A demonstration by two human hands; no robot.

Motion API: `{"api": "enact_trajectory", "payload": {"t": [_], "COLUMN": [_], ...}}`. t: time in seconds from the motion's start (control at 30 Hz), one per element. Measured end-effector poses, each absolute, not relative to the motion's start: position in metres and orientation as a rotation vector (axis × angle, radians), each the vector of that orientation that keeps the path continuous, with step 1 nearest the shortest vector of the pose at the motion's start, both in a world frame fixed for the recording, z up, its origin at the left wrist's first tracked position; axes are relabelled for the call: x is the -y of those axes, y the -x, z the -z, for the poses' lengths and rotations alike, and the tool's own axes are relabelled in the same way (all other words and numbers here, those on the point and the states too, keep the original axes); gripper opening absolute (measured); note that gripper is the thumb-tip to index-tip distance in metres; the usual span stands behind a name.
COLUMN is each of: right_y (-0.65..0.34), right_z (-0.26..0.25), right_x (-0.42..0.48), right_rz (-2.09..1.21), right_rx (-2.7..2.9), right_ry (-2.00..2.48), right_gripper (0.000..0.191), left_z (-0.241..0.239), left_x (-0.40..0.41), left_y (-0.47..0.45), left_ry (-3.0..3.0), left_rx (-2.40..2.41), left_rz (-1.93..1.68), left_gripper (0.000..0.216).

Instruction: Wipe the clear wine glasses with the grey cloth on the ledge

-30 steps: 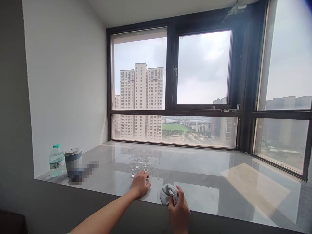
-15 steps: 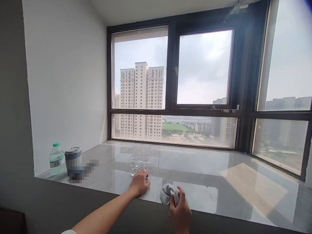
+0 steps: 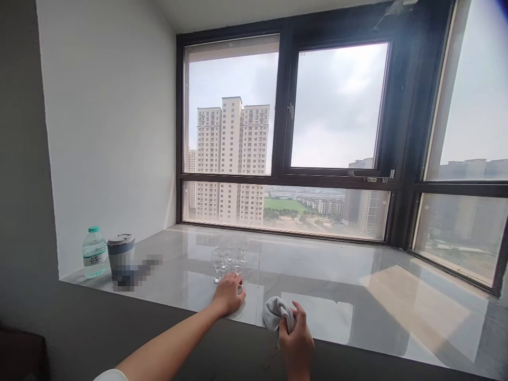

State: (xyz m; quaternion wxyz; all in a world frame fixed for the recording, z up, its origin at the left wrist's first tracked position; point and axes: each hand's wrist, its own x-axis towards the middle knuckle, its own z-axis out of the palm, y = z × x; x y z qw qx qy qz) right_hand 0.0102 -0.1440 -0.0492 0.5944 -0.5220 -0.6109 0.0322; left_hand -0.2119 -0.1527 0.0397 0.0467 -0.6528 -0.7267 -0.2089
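Note:
Several small clear stemmed glasses (image 3: 216, 263) stand grouped on the shiny grey sill. My left hand (image 3: 229, 295) is at the front of this group, its fingers curled round the nearest glass (image 3: 239, 286), which they mostly hide. A light grey cloth (image 3: 273, 313) is bunched up in my right hand (image 3: 297, 336), pinched between thumb and fingers. The cloth is at the sill's front edge, to the right of the glasses and apart from them.
A water bottle (image 3: 94, 254) with a green cap and a lidded cup (image 3: 121, 253) stand at the sill's left end, beside a blurred-out item. Dark-framed windows (image 3: 278, 177) rise behind. The sill's front edge (image 3: 170, 306) drops off below my arms.
The view has shifted slightly. Both hands keep almost the same places, the left at the glass and the right on the cloth.

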Motion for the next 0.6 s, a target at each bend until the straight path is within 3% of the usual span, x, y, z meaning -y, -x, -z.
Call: {"api": "enact_trajectory", "payload": {"t": [0.6], "right_y": [-0.0080], "right_z": [0.0503], "right_x": [0.1431], "right_rz": [-0.124], "right_rx": [1.392], "right_ry": [1.252], "right_gripper": [0.043], "left_z": [-0.0421], "left_x": [0.1547], "left_y": [0.2105], "left_ry": [1.987], "left_rx": [2.229], "left_rz": [0.638], "left_gripper": [0.015]}}
